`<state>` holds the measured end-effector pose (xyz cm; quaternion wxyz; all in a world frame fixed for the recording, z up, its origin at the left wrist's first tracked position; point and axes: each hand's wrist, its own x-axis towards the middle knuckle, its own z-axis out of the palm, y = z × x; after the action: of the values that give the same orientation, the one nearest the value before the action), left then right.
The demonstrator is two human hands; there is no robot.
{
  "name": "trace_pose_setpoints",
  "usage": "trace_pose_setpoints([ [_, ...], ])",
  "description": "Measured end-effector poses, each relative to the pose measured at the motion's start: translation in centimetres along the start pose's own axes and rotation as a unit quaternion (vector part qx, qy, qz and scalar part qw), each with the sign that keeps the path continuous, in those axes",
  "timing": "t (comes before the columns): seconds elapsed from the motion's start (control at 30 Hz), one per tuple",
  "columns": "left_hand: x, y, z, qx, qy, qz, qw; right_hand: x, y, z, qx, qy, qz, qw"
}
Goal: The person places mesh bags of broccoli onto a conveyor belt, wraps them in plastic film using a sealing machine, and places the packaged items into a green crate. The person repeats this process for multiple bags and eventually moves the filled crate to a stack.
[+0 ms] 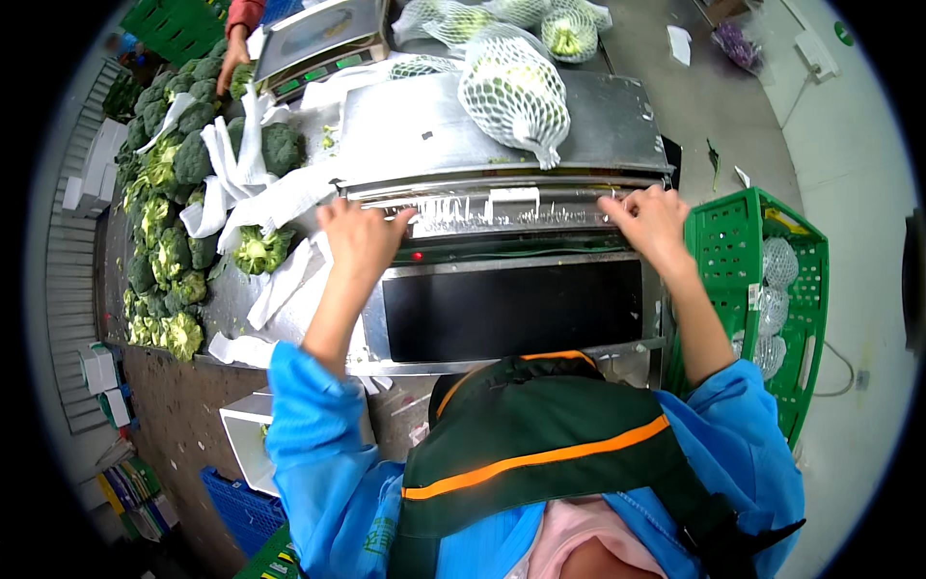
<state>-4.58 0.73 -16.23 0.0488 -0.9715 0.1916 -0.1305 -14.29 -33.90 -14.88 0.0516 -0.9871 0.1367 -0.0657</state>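
In front of me is a metal film-wrapping machine with a roll of clear plastic film (463, 213) across it. My left hand (362, 235) is at the roll's left end, thumb spread from the fingers; whether film is between them is hidden. At the right end, my right hand (655, 221) pinches the film's edge between thumb and fingers. Nearer my body lies the machine's black flat plate (514, 311). Behind the roll, a pale green vegetable in white foam netting (515, 94) rests on the metal top (405, 130).
Broccoli heads (192, 155) and white foam strips (275, 206) crowd the left side. A digital scale (322, 40) stands at the back, beside another person's hand (233, 61). More netted vegetables (499, 14) lie behind. To my right is a green crate (723, 239) holding wrapped items (774, 304).
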Motion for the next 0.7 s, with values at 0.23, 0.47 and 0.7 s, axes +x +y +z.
trace_pose_setpoints([
  [0.23, -2.0, -2.5, -4.9, -0.534, -0.192, -0.179, 0.803, -2.8, 0.6, -3.7, 0.460, -0.071, 0.086, 0.881],
  [0.47, 6.4, -5.8, -13.5, -0.835, -0.024, -0.035, 0.548, 3.1, 2.1, -14.3, 0.764, 0.034, -0.124, 0.632],
  [0.7, 18.4, -4.2, -0.4, -0.070, 0.070, 0.382, 0.919, 16.1, 2.3, -1.7, 0.282, 0.036, -0.190, 0.940],
])
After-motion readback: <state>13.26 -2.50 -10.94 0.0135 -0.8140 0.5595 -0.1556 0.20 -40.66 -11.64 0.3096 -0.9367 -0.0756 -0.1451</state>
